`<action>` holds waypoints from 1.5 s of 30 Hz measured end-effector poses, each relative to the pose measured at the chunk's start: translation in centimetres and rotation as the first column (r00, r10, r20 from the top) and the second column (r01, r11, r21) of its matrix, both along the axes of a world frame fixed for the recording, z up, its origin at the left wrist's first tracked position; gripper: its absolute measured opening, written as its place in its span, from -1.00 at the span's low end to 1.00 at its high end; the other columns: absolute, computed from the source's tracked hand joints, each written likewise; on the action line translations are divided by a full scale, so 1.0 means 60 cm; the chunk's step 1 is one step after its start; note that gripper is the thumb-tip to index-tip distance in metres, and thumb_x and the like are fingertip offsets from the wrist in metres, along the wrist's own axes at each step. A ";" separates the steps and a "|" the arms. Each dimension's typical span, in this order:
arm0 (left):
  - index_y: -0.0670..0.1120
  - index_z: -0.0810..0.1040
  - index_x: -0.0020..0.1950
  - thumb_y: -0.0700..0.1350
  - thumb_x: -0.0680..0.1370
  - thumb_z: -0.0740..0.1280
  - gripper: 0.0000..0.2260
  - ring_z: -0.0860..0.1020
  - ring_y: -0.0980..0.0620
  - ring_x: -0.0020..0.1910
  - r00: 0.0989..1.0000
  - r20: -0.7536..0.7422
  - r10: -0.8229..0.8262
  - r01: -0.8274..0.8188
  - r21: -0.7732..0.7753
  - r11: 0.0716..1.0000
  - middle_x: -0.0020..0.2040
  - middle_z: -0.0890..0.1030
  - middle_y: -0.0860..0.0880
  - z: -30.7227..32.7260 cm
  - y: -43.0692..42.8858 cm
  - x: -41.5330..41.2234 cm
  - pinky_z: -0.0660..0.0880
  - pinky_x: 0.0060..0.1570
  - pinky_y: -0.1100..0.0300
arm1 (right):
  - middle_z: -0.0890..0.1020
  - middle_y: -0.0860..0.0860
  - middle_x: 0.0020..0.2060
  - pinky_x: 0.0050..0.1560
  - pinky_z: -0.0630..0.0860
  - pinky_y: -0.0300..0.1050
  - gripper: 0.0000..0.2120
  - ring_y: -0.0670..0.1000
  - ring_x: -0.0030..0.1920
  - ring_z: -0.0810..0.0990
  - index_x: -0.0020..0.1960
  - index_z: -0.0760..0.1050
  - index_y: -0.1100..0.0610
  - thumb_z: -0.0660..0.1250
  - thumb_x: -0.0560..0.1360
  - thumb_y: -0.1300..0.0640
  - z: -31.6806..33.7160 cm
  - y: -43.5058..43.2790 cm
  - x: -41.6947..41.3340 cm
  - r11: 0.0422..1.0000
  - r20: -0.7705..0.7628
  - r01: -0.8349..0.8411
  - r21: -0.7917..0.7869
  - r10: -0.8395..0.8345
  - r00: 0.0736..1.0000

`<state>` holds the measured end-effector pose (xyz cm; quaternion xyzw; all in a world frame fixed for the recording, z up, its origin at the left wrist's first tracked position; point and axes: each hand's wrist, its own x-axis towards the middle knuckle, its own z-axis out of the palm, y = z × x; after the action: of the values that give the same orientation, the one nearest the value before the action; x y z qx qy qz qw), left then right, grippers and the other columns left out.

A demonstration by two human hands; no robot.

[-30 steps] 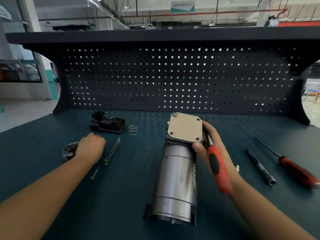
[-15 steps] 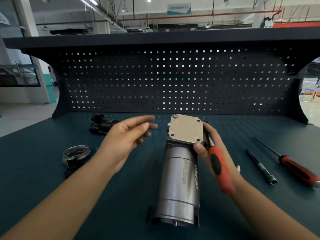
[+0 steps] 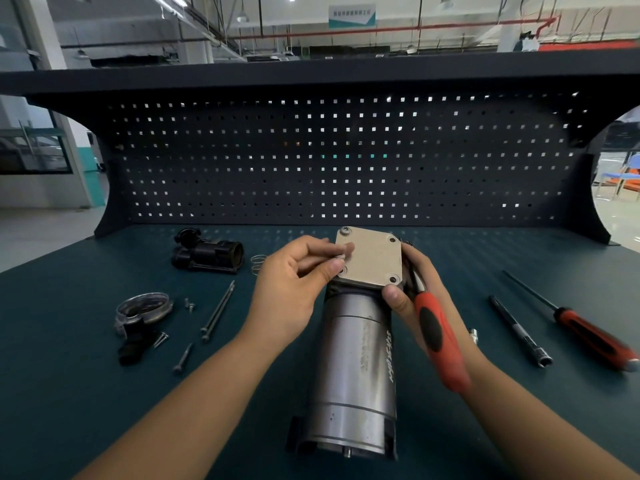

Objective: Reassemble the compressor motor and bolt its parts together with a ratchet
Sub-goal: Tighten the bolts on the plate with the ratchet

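Note:
The silver compressor motor (image 3: 353, 368) lies lengthwise on the green bench, its square metal end plate (image 3: 372, 259) facing up at the far end. One bolt (image 3: 345, 231) sits in the plate's far left corner. My left hand (image 3: 294, 282) pinches a small bolt (image 3: 340, 258) between thumb and fingers at the plate's near left corner. My right hand (image 3: 415, 289) grips the motor's head and the red-and-black ratchet handle (image 3: 438, 337), thumb pressed below the plate's near right corner.
On the left lie a black housing part (image 3: 207, 252), a spring (image 3: 258, 263), a clear round cap (image 3: 143, 308), two long bolts (image 3: 218, 311) and small screws (image 3: 188, 304). On the right lie an extension bar (image 3: 517, 332) and a red-handled screwdriver (image 3: 585, 332). A pegboard (image 3: 346, 161) backs the bench.
My left hand left the bolts on the left of the bench, swung right and now holds a small bolt at the plate's corner. My right hand stayed on the motor and ratchet.

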<state>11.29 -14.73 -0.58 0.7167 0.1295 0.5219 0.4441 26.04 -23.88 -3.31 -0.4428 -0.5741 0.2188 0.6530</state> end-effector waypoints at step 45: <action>-0.12 0.68 -0.02 -0.23 0.43 0.44 -0.85 0.52 0.12 -0.23 0.856 0.088 0.510 -0.475 0.525 0.706 -0.24 0.59 0.00 -0.007 -0.008 -0.011 0.46 -0.24 0.37 | 0.45 -0.13 0.30 0.09 0.40 -0.47 -0.40 -0.32 0.24 0.46 0.42 0.20 0.12 0.29 0.42 0.16 -0.004 0.003 0.006 1.000 -0.027 -0.020 -0.009 0.019 0.999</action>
<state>10.64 -15.18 -0.99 0.7659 0.1810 0.6130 0.0694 26.39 -23.68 -3.57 -0.4375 -0.5686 0.2338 0.6562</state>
